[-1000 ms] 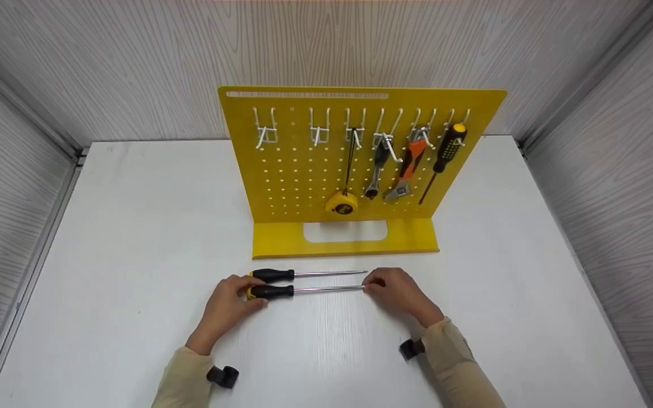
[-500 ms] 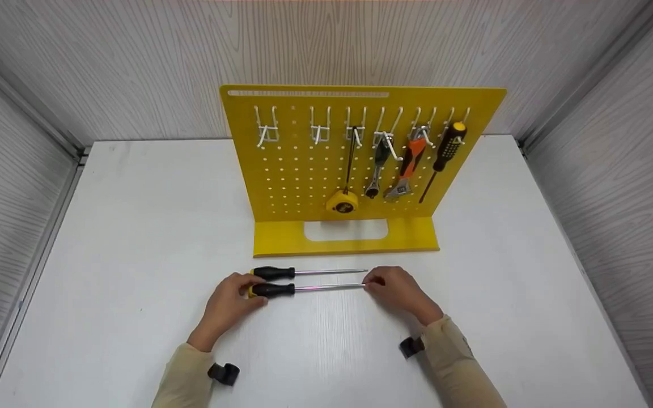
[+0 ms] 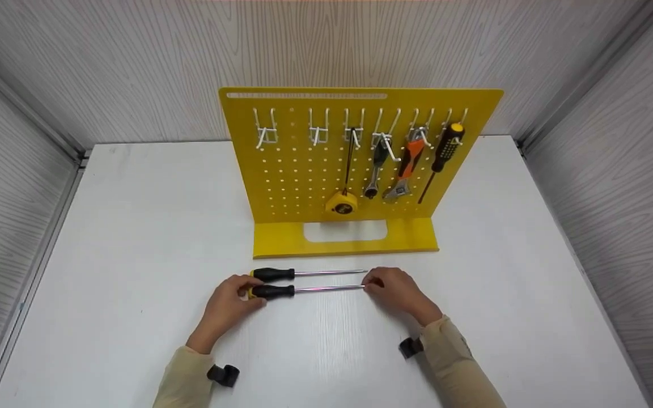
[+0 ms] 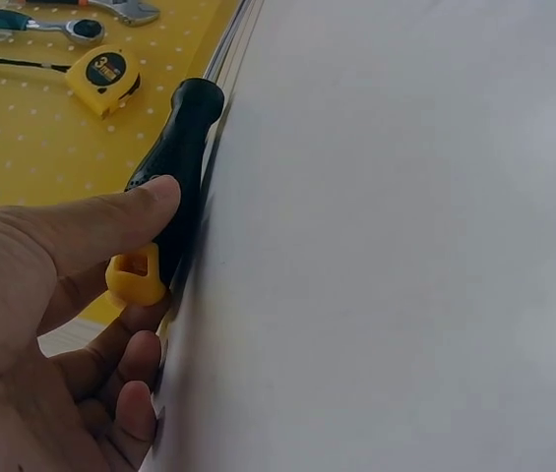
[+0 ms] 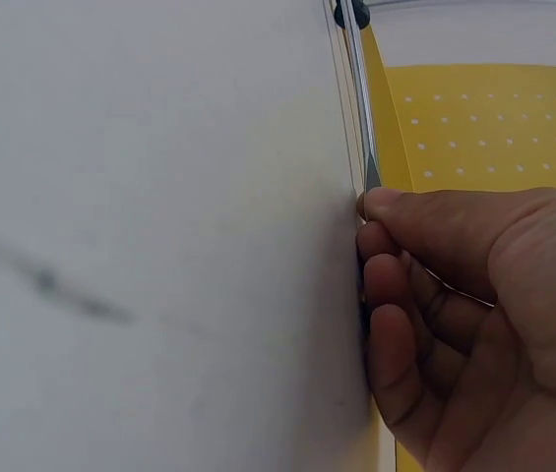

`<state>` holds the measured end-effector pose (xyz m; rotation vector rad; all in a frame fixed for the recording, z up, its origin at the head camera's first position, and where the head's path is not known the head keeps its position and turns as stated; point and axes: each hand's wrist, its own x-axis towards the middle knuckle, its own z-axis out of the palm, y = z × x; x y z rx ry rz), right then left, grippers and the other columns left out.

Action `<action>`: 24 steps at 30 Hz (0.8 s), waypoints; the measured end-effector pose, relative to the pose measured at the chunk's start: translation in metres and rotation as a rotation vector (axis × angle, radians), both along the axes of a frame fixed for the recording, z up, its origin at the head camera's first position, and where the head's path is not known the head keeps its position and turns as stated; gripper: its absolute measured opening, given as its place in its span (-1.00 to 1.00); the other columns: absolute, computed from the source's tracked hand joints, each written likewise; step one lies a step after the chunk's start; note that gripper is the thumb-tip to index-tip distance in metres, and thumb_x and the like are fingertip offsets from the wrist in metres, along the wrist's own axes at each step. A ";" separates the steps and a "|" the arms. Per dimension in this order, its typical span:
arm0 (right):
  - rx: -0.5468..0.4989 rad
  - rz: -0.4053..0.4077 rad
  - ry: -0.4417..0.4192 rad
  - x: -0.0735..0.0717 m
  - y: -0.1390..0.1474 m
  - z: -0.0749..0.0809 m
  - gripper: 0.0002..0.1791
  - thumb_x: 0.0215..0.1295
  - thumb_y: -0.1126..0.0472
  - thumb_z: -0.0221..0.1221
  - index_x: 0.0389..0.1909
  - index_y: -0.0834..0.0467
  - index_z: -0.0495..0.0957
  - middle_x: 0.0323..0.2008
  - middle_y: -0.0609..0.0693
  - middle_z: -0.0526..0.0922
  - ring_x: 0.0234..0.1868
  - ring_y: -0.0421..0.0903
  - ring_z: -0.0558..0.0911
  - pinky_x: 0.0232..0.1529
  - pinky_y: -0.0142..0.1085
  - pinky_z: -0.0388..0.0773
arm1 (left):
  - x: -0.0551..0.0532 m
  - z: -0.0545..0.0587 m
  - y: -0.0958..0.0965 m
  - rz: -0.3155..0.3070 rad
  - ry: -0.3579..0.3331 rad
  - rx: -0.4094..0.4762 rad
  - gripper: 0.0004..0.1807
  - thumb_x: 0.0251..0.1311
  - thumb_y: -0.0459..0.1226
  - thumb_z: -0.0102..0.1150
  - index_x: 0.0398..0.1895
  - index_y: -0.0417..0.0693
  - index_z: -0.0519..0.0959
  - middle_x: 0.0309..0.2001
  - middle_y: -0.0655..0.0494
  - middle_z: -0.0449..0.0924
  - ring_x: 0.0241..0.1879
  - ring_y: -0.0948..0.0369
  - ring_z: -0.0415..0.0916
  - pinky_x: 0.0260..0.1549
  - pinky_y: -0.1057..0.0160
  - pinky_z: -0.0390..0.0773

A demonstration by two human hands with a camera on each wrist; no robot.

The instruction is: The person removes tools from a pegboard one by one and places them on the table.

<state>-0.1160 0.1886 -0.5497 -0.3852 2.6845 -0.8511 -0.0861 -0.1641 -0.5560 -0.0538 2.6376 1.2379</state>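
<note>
Two screwdrivers with black handles lie side by side on the white table in the head view, shafts pointing right. My left hand holds the handle end of the near screwdriver between thumb and fingers. In the left wrist view the thumb presses on the black handle, just above its yellow end cap. At the other end, my right hand pinches the tip of the same shaft between thumb and forefinger. The far screwdriver lies just behind, its tip close to the right hand.
A yellow pegboard stands behind the screwdrivers. From its white hooks hang a tape measure, a ratchet wrench, an adjustable wrench and another screwdriver. Two hooks at the left bear nothing. Wood-patterned walls enclose the table.
</note>
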 end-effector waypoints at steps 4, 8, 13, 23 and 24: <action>-0.016 0.003 -0.009 0.000 0.000 -0.001 -0.92 0.26 0.25 0.23 -0.30 0.11 0.68 -0.32 -0.07 0.68 -0.35 -0.20 0.47 -0.21 -0.27 0.46 | 0.003 0.000 -0.003 0.022 -0.002 0.050 -0.68 0.05 -0.30 0.37 -0.08 -0.03 0.63 -0.08 0.01 0.58 -0.08 0.10 0.46 0.01 0.09 0.44; -0.030 -0.001 -0.020 0.000 0.000 -0.001 -0.93 0.27 0.26 0.22 -0.29 0.11 0.68 -0.33 -0.07 0.67 -0.34 -0.19 0.47 -0.19 -0.27 0.47 | 0.004 0.002 -0.005 0.027 0.005 0.089 -0.66 0.06 -0.32 0.36 -0.05 -0.06 0.62 -0.05 -0.01 0.58 -0.04 0.09 0.47 0.07 0.06 0.44; -0.017 -0.003 -0.030 0.001 0.000 0.000 -0.93 0.27 0.27 0.21 -0.29 0.09 0.67 -0.36 -0.10 0.65 -0.35 -0.19 0.47 -0.20 -0.28 0.46 | 0.006 0.003 -0.008 0.036 0.003 0.094 -0.66 0.06 -0.31 0.37 -0.04 -0.05 0.62 -0.03 0.01 0.60 -0.03 0.11 0.49 0.07 0.07 0.44; -0.018 0.038 -0.004 0.001 0.004 0.001 -0.90 0.24 0.24 0.20 -0.26 0.07 0.65 -0.48 -0.16 0.55 -0.43 -0.24 0.42 -0.32 -0.37 0.37 | 0.010 0.004 -0.012 0.033 0.003 0.119 -0.62 0.04 -0.22 0.41 -0.03 0.00 0.62 -0.05 0.07 0.61 -0.03 0.17 0.48 -0.09 0.26 0.39; -0.024 0.040 -0.007 0.002 0.004 0.001 -0.90 0.24 0.24 0.20 -0.25 0.07 0.65 -0.48 -0.16 0.55 -0.43 -0.23 0.42 -0.33 -0.37 0.37 | 0.010 0.004 -0.013 0.034 0.001 0.121 -0.62 0.04 -0.21 0.41 -0.03 0.00 0.61 -0.05 0.08 0.61 -0.04 0.17 0.47 -0.08 0.25 0.40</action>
